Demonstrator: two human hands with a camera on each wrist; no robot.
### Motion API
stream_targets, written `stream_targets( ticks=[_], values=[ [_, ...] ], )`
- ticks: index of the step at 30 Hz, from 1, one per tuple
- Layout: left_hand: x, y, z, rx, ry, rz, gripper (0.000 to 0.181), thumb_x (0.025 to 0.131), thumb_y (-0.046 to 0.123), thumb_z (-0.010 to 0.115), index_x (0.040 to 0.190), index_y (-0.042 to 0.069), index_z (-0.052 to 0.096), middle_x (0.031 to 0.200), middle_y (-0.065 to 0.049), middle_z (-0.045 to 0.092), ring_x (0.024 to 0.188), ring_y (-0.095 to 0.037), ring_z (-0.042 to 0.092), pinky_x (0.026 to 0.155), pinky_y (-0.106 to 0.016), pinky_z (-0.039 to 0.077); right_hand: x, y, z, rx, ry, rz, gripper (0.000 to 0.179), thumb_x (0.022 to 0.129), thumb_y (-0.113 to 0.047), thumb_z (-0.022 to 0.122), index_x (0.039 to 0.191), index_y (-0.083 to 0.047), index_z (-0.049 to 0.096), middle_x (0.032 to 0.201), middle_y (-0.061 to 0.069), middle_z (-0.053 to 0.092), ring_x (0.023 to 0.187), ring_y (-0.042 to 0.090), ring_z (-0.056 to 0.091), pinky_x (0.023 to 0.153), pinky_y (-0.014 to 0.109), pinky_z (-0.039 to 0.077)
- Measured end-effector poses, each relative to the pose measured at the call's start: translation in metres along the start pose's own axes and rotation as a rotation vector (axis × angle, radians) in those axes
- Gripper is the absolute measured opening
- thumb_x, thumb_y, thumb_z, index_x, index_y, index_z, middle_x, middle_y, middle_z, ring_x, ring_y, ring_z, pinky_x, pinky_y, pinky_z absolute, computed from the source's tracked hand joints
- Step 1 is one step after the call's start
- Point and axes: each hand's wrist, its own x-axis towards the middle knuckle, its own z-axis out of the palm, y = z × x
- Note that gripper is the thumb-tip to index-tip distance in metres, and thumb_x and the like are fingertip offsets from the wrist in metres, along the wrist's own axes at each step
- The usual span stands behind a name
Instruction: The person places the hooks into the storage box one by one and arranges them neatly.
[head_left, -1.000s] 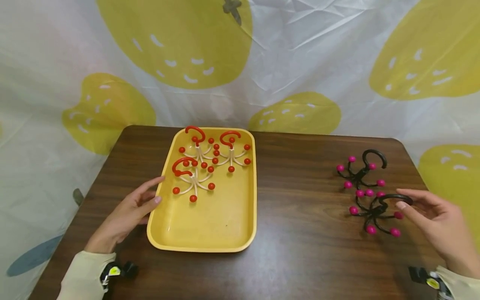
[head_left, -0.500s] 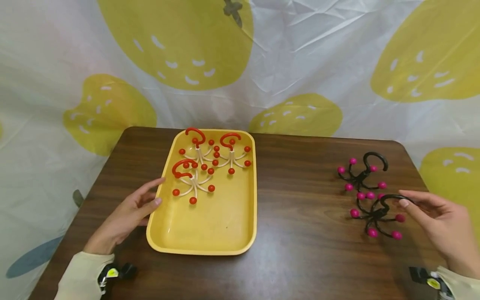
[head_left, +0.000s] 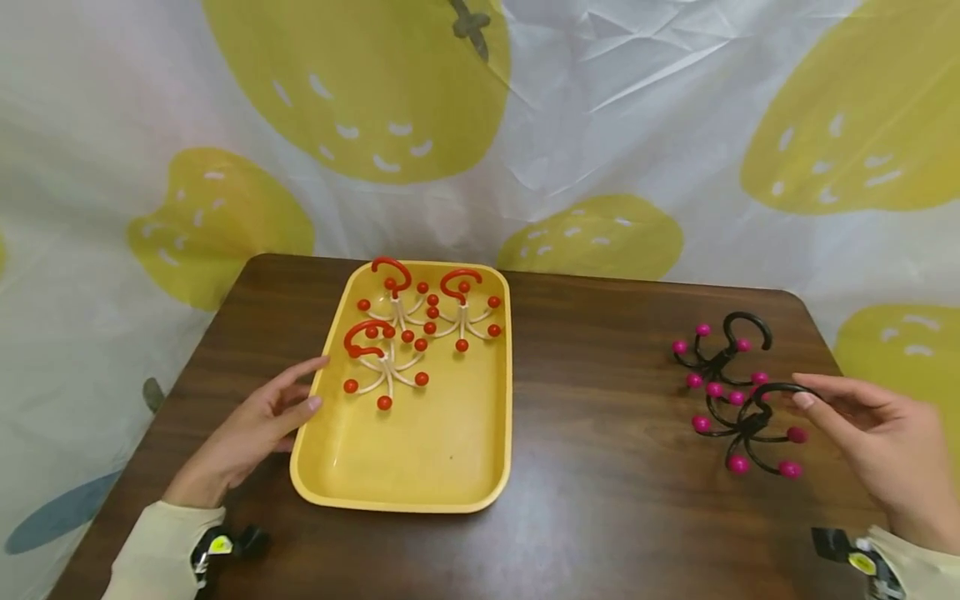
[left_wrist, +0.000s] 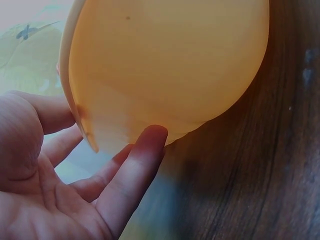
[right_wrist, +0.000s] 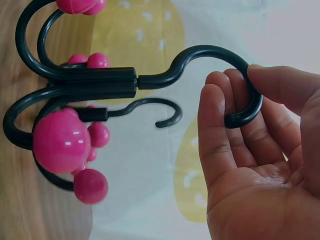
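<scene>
My right hand (head_left: 892,454) pinches the curved black hook of a multi-arm ball hanger (head_left: 750,423) with pink tips, thumb against index finger. In the right wrist view that hook (right_wrist: 205,52) passes between thumb and fingers, its body off to the left. Just behind stands a second black hanger (head_left: 717,362) with pink balls; whether the two touch I cannot tell. At the left, my left hand (head_left: 243,437) holds the side of a yellow tray (head_left: 408,506). The left wrist view shows finger (left_wrist: 142,160) against the tray's outer wall.
Inside the tray are three white hangers with red hooks and balls: one back left (head_left: 397,308), one back right (head_left: 462,315), one in front (head_left: 386,367). They stand on the brown table (head_left: 600,467) side with the tray; a lemon-print cloth (head_left: 585,125) hangs behind.
The head view has shifted slightly. The pinched black hanger has come up a little relative to the one behind it. My left hand keeps its place on the tray.
</scene>
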Motion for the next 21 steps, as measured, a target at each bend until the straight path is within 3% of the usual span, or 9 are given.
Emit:
stream_targets(
  ticks=[3,12,21],
  values=[
    [-0.002,-0.003,0.000,-0.005,-0.005,0.008,0.069,0.110,0.027,0.061,0.169,0.024,0.027,0.150,-0.034,0.049,0.111,-0.030,0.072,0.080,-0.049,0.066,0.001,-0.007,0.003,-0.027,0.009,0.001,0.030,0.097,-0.004,0.077,0.126,0.001,0.074,0.094,-0.027,0.077,0.081,-0.011,0.070,0.059,0.011,0.047],
    [0.000,-0.003,-0.001,-0.002,-0.009,0.018,0.068,0.110,0.027,0.060,0.169,0.024,0.027,0.149,-0.034,0.049,0.112,-0.030,0.072,0.080,-0.049,0.066,0.008,-0.030,0.013,0.002,0.038,-0.037,0.030,0.094,-0.001,0.078,0.124,0.006,0.075,0.096,-0.022,0.079,0.085,-0.006,0.073,0.070,0.007,0.053],
    [-0.002,0.000,-0.001,0.010,0.002,0.006,0.068,0.110,0.027,0.061,0.169,0.023,0.027,0.149,-0.034,0.049,0.107,-0.026,0.073,0.078,-0.048,0.066,0.013,-0.054,0.029,0.041,-0.014,-0.086,0.026,0.094,-0.001,0.079,0.119,0.007,0.076,0.101,-0.016,0.082,0.083,0.000,0.077,0.072,0.011,0.058]
  ],
)
